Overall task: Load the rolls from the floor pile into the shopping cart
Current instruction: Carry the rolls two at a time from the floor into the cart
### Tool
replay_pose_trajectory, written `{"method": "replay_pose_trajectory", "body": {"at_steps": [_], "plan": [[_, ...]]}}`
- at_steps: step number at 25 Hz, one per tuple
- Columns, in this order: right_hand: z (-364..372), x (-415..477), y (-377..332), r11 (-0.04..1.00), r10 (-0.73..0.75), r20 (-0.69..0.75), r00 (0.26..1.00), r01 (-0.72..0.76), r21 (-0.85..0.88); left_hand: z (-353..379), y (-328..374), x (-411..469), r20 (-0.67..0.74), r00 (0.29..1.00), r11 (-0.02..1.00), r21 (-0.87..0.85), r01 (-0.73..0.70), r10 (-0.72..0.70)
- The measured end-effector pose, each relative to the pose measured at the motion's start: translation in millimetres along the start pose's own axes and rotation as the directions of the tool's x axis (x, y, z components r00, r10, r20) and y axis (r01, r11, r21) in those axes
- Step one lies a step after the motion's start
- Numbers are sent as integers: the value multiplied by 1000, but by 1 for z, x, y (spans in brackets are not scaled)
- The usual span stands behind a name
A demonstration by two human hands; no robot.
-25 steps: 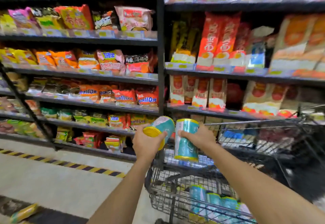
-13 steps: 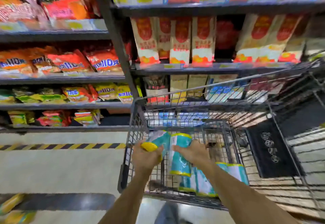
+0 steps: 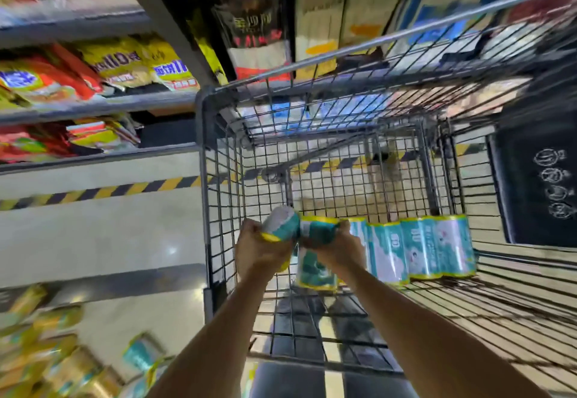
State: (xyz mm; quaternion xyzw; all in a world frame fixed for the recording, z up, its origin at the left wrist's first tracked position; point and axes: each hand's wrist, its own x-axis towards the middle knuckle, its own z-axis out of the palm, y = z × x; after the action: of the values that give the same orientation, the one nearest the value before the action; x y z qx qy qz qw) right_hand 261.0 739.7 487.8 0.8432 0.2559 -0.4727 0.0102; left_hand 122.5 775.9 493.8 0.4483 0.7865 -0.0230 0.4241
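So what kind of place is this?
Probably a supermarket aisle: long shelves packed with snack bags, and a wire shopping cart holding rolls.

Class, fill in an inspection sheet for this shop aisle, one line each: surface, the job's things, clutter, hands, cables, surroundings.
Surface: the wire floor of the shopping cart, with the pale shop floor beside it.
Job's things: a row of teal rolls sits side by side in the cart. The floor pile is blurred at lower left.
Clutter: nothing seen.
Hands: the left hand grips a tilted roll. The right hand grips a second roll. Both are by the cart's left wall, next to the row.
Cables: nothing seen.
Surroundings: shelves of snack bags, striped hazard tape on the floor, and a black panel with icons at right.
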Motion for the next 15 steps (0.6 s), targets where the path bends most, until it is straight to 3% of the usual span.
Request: {"method": "replay_pose_trajectory", "body": {"at_steps": [2,5,8,15], "plan": [[0,-2,-1,1000,10,-14,1000,-10,-15,2,-5,8,75,997,996,91,-9,2],[3,-9,-3,999,31,-26,999,-31,13,11,-19,14,256,966,899,419,-131,22],[15,-14,0,998,52,-72,996,-49,36,25,-38,14,361,931,912,395,-107,-47],[24,-19,1,998,65,-158,985,-63,22,31,-54,6,296,955,941,328,-80,-22]]}}
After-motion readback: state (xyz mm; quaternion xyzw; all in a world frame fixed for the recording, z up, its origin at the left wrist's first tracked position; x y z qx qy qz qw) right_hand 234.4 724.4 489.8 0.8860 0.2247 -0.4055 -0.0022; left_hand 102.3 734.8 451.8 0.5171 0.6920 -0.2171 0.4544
